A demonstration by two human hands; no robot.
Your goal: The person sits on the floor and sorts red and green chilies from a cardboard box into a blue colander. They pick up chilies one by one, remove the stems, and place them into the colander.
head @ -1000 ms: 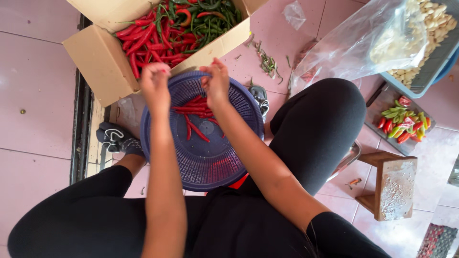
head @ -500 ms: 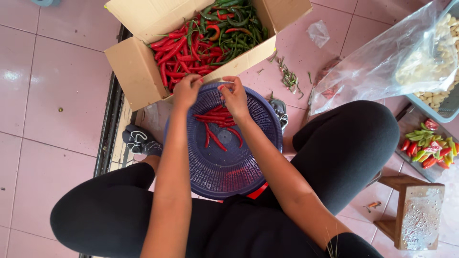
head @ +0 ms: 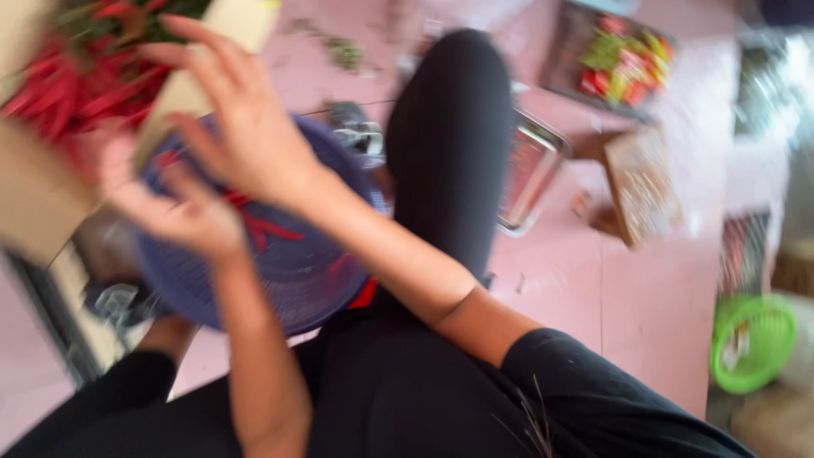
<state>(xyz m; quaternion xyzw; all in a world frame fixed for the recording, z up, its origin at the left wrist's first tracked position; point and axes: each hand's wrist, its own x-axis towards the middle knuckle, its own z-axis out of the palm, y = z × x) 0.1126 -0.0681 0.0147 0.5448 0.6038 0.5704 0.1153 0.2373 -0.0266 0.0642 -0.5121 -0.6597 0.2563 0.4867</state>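
Caught mid-handling, heavily blurred. Judged the step as sorting red chillies (head: 264, 226) between cardboard box (head: 41, 197) and blue plastic basket (head: 292, 270) – a reach, not a grip.

- Found right hand (head: 248, 129) raised above the basket's far rim, close to the box flap, palm down, fingers (head: 197, 32) spread and stretched toward the box. Saw nothing pinched between them.
- Found left hand (head: 188, 217) lower, over the basket's near-left side. Could not tell the set of its fingers, nor whether anything was held (too much smear).
- Located the chillies in two places: a few loose in the basket bowl just under the hands, and a heap of red pods (head: 69, 95) in the box at upper left.
- Read the basket pods as lying flat, long axis slanting from upper left down to lower right. Could not tell stem end from tip.
- Judged that a next pick would call for closing the spread fingers on one pod across its length, near the stalk end, without dragging its neighbours.

Noted around: black-trousered knee (head: 449, 127) beside the basket, metal tray (head: 531, 174) on pink floor tiles (head: 644, 314), small wooden stool (head: 644, 188), dark tray of mixed chillies (head: 621, 61) well apart, green basket (head: 751, 341) far right.
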